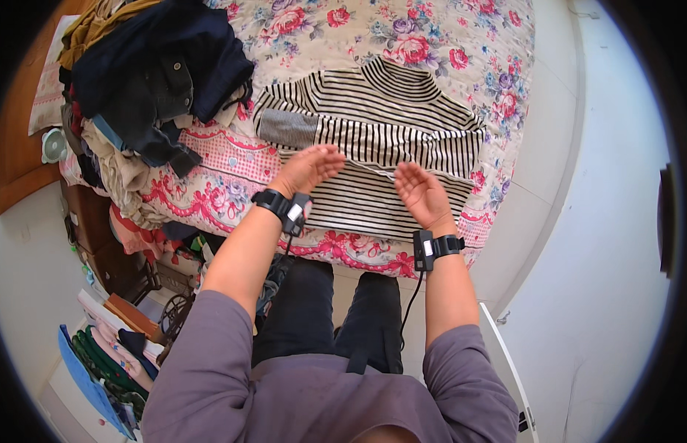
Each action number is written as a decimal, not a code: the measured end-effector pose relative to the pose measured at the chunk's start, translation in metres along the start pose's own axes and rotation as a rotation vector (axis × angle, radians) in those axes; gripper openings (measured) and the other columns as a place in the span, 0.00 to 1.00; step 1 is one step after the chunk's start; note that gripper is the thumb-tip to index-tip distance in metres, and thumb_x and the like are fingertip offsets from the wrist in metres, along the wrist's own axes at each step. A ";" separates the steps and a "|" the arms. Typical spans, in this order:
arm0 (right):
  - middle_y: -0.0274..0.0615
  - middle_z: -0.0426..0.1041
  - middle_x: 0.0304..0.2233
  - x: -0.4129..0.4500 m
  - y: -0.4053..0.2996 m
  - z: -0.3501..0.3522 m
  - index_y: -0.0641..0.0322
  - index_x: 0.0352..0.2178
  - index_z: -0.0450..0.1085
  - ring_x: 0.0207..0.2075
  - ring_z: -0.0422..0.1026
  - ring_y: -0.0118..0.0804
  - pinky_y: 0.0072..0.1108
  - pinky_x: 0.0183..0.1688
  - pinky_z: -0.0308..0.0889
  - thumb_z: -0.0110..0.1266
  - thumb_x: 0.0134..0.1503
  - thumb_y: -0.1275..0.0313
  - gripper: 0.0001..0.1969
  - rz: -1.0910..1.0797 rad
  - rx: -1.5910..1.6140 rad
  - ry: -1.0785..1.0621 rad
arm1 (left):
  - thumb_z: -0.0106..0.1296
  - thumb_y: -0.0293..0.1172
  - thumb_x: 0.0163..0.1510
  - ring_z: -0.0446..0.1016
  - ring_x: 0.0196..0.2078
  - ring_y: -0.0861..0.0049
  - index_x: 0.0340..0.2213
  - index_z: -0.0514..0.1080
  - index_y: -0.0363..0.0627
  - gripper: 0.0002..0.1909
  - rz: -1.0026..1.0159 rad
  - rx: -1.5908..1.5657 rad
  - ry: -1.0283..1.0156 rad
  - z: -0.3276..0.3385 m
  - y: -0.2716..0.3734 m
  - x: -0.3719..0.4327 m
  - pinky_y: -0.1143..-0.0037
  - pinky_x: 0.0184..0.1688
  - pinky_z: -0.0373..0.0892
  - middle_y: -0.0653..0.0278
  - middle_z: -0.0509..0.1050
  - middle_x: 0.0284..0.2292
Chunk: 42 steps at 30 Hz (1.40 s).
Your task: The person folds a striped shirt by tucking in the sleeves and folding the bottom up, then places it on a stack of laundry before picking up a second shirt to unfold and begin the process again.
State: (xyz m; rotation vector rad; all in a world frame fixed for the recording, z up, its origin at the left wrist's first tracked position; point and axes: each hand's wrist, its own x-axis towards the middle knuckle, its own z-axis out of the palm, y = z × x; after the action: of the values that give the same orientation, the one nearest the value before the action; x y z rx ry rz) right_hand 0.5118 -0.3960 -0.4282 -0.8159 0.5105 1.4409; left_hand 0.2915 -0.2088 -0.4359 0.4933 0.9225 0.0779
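A black-and-white striped mock-neck sweater (376, 205) lies spread on the bed, with its collar (401, 80) pointing away from me. Its sleeves are folded across the front, and a fine-striped grey section (288, 127) shows at the left end of the band they form. My left hand (313, 168) is over the left side of the sweater, just below the folded sleeves, with nothing in it. On the right, my right hand (422, 192) is palm up with slightly curled fingers, also holding nothing. Whether either hand touches the fabric, I cannot tell.
A floral bedspread (332, 44) covers the bed. Dark garments (161, 66) are heaped at the left, with beige clothing (119, 171) below. A small fan (54, 145) stands by the wooden headboard (22, 138). Stacked fabrics (105, 354) lie at the lower left.
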 end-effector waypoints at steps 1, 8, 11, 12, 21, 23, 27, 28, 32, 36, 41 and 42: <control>0.47 0.71 0.39 0.000 0.009 0.007 0.65 0.37 0.67 0.41 0.71 0.39 0.26 0.45 0.69 0.42 0.58 0.68 0.11 0.045 -0.059 -0.028 | 0.38 0.33 0.60 0.72 0.42 0.71 0.45 0.62 0.37 0.15 -0.040 0.005 -0.055 0.006 -0.003 0.002 0.75 0.45 0.70 0.56 0.72 0.40; 0.47 0.68 0.45 0.033 0.040 0.034 0.66 0.47 0.60 0.44 0.69 0.38 0.22 0.44 0.67 0.44 0.56 0.70 0.18 -0.026 -0.265 0.153 | 0.38 0.37 0.60 0.73 0.40 0.72 0.42 0.66 0.36 0.17 -0.082 0.138 0.023 0.005 -0.009 0.028 0.76 0.43 0.70 0.56 0.73 0.40; 0.49 0.66 0.47 0.043 0.021 0.015 0.69 0.50 0.57 0.47 0.68 0.38 0.23 0.46 0.65 0.39 0.57 0.74 0.19 -0.190 -0.176 0.242 | 0.36 0.37 0.60 0.74 0.39 0.71 0.40 0.66 0.36 0.17 -0.033 0.119 0.119 -0.015 0.009 0.031 0.76 0.41 0.71 0.54 0.73 0.39; 0.49 0.65 0.48 0.040 0.018 0.020 0.69 0.50 0.57 0.48 0.67 0.39 0.23 0.46 0.64 0.37 0.57 0.74 0.19 -0.173 -0.192 0.250 | 0.37 0.37 0.60 0.74 0.39 0.71 0.40 0.67 0.36 0.16 -0.013 0.129 0.128 -0.016 0.015 0.027 0.76 0.40 0.71 0.54 0.73 0.39; 0.48 0.64 0.49 0.061 0.018 0.048 0.66 0.52 0.54 0.48 0.66 0.40 0.26 0.48 0.65 0.39 0.58 0.73 0.20 -0.269 -0.082 0.137 | 0.36 0.35 0.60 0.73 0.41 0.70 0.47 0.61 0.36 0.18 0.208 -0.149 0.156 -0.058 0.055 0.033 0.76 0.41 0.70 0.53 0.72 0.41; 0.48 0.65 0.49 0.073 0.013 0.029 0.66 0.54 0.53 0.47 0.67 0.39 0.25 0.47 0.65 0.39 0.58 0.73 0.21 -0.273 -0.091 0.199 | 0.35 0.34 0.60 0.73 0.42 0.69 0.49 0.59 0.36 0.18 0.132 -0.156 0.161 -0.063 0.058 0.041 0.74 0.41 0.71 0.52 0.70 0.42; 0.46 0.66 0.48 0.064 0.015 0.036 0.64 0.54 0.53 0.47 0.68 0.37 0.24 0.47 0.65 0.38 0.59 0.71 0.21 -0.266 -0.024 0.186 | 0.36 0.33 0.60 0.73 0.39 0.70 0.47 0.60 0.36 0.17 0.148 -0.054 0.168 -0.052 0.067 0.025 0.76 0.40 0.71 0.53 0.71 0.41; 0.45 0.66 0.48 0.059 0.014 0.036 0.64 0.53 0.54 0.46 0.68 0.37 0.24 0.47 0.65 0.39 0.59 0.70 0.20 -0.259 -0.022 0.174 | 0.36 0.33 0.60 0.74 0.38 0.71 0.47 0.61 0.37 0.16 0.169 0.016 0.158 -0.048 0.070 0.018 0.77 0.39 0.71 0.53 0.72 0.40; 0.46 0.68 0.43 0.033 0.015 0.040 0.65 0.48 0.58 0.43 0.69 0.38 0.25 0.46 0.67 0.40 0.59 0.70 0.17 -0.260 -0.015 0.126 | 0.38 0.31 0.60 0.73 0.36 0.76 0.44 0.63 0.38 0.14 0.225 0.111 0.227 -0.070 0.083 -0.010 0.79 0.38 0.70 0.57 0.73 0.37; 0.48 0.68 0.41 0.022 0.020 0.046 0.67 0.45 0.59 0.42 0.69 0.38 0.24 0.45 0.68 0.40 0.59 0.71 0.14 -0.259 -0.015 0.115 | 0.41 0.30 0.58 0.73 0.33 0.80 0.40 0.66 0.38 0.11 0.289 0.225 0.385 -0.080 0.086 -0.015 0.82 0.36 0.69 0.60 0.73 0.34; 0.49 0.66 0.46 0.059 0.034 0.079 0.67 0.51 0.54 0.45 0.68 0.39 0.23 0.45 0.67 0.42 0.58 0.72 0.20 -0.187 -0.046 -0.053 | 0.44 0.30 0.57 0.72 0.33 0.82 0.42 0.65 0.36 0.13 0.452 0.177 0.456 -0.090 0.087 0.003 0.84 0.34 0.68 0.60 0.72 0.37; 0.48 0.65 0.48 0.073 0.038 0.075 0.66 0.53 0.53 0.46 0.67 0.39 0.24 0.46 0.66 0.42 0.58 0.72 0.21 -0.207 -0.087 0.016 | 0.44 0.29 0.57 0.72 0.34 0.82 0.43 0.64 0.36 0.14 0.401 0.166 0.474 -0.095 0.087 0.010 0.84 0.35 0.68 0.60 0.72 0.38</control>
State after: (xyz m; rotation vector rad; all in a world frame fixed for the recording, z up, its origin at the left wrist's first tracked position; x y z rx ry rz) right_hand 0.4690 -0.2943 -0.4412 -0.9225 0.3664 1.2729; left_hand 0.2361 -0.0935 -0.4528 0.8321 1.2872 0.5023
